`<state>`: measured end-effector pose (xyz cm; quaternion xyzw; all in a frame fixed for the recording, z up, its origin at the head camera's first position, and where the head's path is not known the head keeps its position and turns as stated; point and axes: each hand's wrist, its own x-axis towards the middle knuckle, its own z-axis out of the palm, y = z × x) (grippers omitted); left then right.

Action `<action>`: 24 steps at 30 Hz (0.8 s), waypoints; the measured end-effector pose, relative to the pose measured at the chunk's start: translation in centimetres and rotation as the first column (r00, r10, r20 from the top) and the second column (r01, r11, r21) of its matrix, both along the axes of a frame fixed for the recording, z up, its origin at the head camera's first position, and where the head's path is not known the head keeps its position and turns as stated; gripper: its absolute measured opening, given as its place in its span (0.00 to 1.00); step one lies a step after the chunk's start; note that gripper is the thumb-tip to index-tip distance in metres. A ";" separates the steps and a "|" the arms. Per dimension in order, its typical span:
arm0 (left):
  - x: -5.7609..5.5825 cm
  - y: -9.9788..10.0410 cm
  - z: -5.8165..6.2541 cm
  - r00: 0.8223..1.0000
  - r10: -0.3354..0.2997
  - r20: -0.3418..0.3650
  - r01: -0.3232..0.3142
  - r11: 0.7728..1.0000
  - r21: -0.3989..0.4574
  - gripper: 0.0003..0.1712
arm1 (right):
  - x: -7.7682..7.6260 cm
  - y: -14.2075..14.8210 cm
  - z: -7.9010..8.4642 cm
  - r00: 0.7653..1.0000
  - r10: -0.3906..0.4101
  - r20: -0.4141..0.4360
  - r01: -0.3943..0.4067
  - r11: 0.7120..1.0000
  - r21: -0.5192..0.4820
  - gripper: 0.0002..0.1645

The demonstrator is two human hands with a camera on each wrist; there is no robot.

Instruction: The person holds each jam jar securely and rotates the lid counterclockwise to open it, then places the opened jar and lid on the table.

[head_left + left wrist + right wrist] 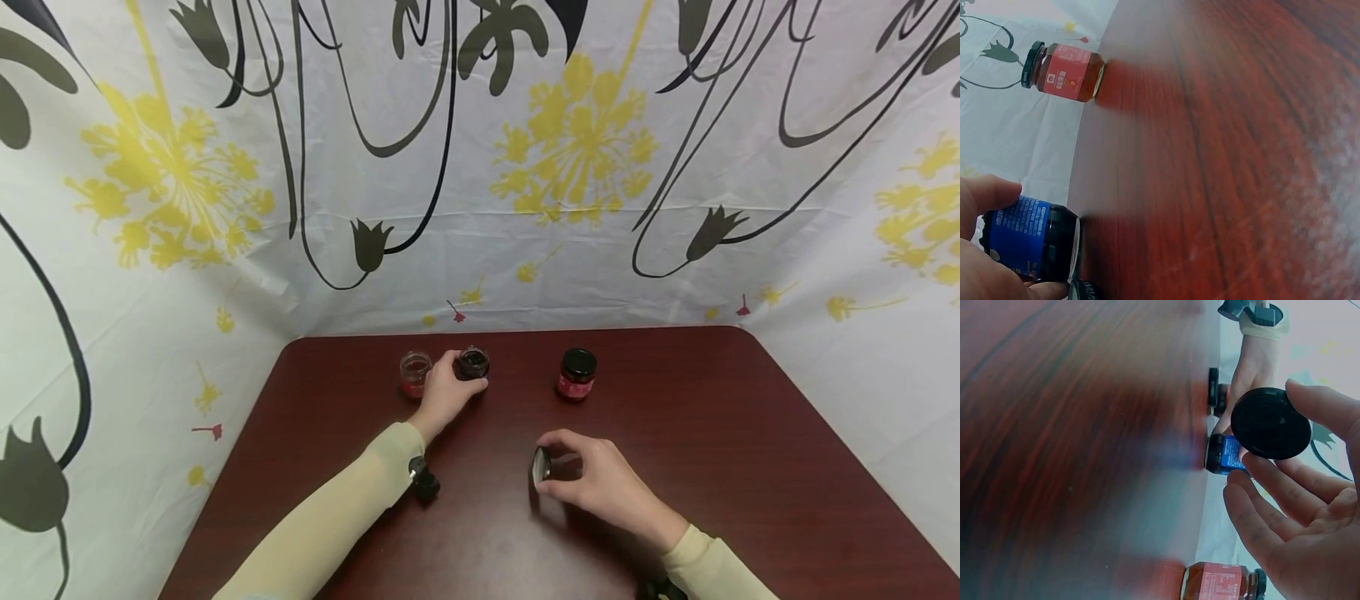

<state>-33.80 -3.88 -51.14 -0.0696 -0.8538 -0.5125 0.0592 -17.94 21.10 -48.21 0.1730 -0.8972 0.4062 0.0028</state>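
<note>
Head view, clock from the black lid (pixel 541 467): right hand (pixel 600 481) has it pinched on edge, thumb vs fingertips, held just above the counter (pixel 720 433). Blue-label dark glass jar (pixel 1019 240) at 11 o'clock, upright; left hand (pixel 447 385) clamped on it, thumb and fingers round the sides, mouth looks uncovered. Clear glass jar with red label (pixel 414 377) at 10 o'clock, just beside the left hand, no lid on. Pink-label jar (pixel 576 375) at 1 o'clock, dark cap on, amber contents per left wrist view, well apart from both hands. Second black lid (pixel 1213 390) shows flat on the counter near the left hand in right wrist view. Floral-print sheet (pixel 465 183) at 12, behind the counter.
</note>
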 end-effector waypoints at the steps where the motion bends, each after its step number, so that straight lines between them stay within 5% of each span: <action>1: 0.0 0.0 0.0 1.000 0.000 -0.002 0.000 1.000 0.001 0.32 | 0.0 0.0 0.0 1.000 0.000 -0.002 0.000 1.000 0.001 0.28; 24: 0.3 -0.3 -0.6 0.999 -0.010 0.040 0.009 1.000 0.012 0.35 | 0.0 -0.2 -0.1 1.000 0.023 -0.012 -0.023 1.000 -0.018 0.29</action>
